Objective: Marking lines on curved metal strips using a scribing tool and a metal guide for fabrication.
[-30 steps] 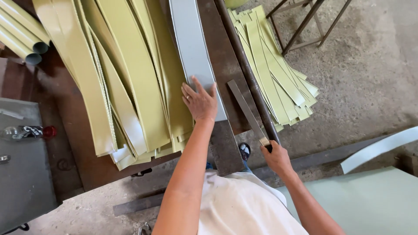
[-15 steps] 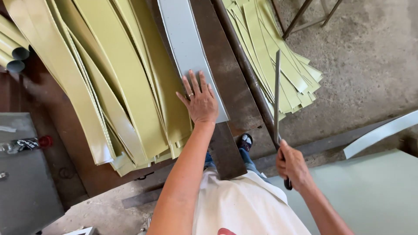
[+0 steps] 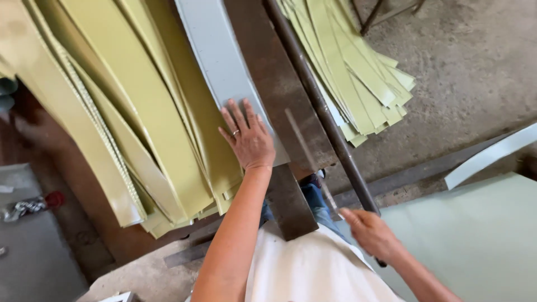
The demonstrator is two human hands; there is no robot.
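lowered now, right hand (image 3: 372,235) swings metal file (image 3: 310,156) beside grey strip (image 3: 215,56) edge

Two hands in view: one left hand (image 3: 249,140) lying flat with spread fingers, one right hand (image 3: 372,235) closed around a handle. One ring on the left hand. One grey-blue strip (image 3: 215,56) under the left palm. One long thin file (image 3: 310,159) in the right hand. One rusty steel bar (image 3: 274,84) beside the strip, and one dark round rod (image 3: 324,117) along its far edge. Two heaps of yellow-green strips: one large heap on the left (image 3: 134,123), one smaller fan on the right (image 3: 358,72), single strips too many and too overlapped to count. One pale green sheet (image 3: 481,240) at lower right. One curved white strip (image 3: 492,156) above it.
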